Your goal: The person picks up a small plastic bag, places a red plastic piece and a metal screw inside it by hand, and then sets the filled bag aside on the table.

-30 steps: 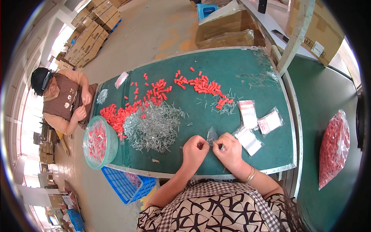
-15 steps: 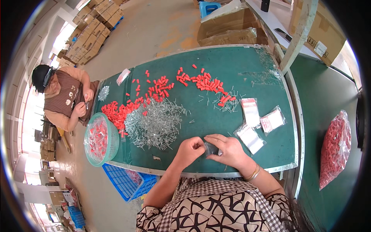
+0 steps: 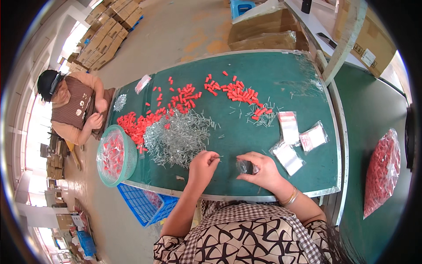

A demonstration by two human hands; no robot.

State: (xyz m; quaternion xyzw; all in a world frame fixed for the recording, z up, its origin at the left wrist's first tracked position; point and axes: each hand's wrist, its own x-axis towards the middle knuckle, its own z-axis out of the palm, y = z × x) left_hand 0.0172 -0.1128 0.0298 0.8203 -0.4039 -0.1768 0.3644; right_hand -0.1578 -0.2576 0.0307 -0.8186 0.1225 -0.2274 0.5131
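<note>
Between the thumb and fingertips of my left hand (image 3: 203, 168) a small metal screw (image 3: 220, 156) is pinched, beside the big heap of silvery screws (image 3: 178, 138). A small clear plastic bag (image 3: 242, 166) is gripped by my right hand (image 3: 264, 171), just above the green table (image 3: 228, 185). The bag's contents are hard to make out. Red plastic plugs (image 3: 136, 125) lie heaped behind and left of the screws, and a second group of red plugs (image 3: 241, 93) lies farther back with scattered screws. Packs of flat clear bags (image 3: 288, 158) rest right of my right hand.
A green basket (image 3: 130, 165) of filled bags stands at the table's left edge, above a blue crate (image 3: 140, 207). Another person (image 3: 79, 105) works at the far left. A large bag of red plugs (image 3: 381, 174) lies on the right-hand surface. Cardboard boxes (image 3: 268, 33) stand behind.
My left hand has drawn away from the bag, leftward and slightly back, and now shows a screw at its fingertips. My right hand keeps the bag in nearly the same place.
</note>
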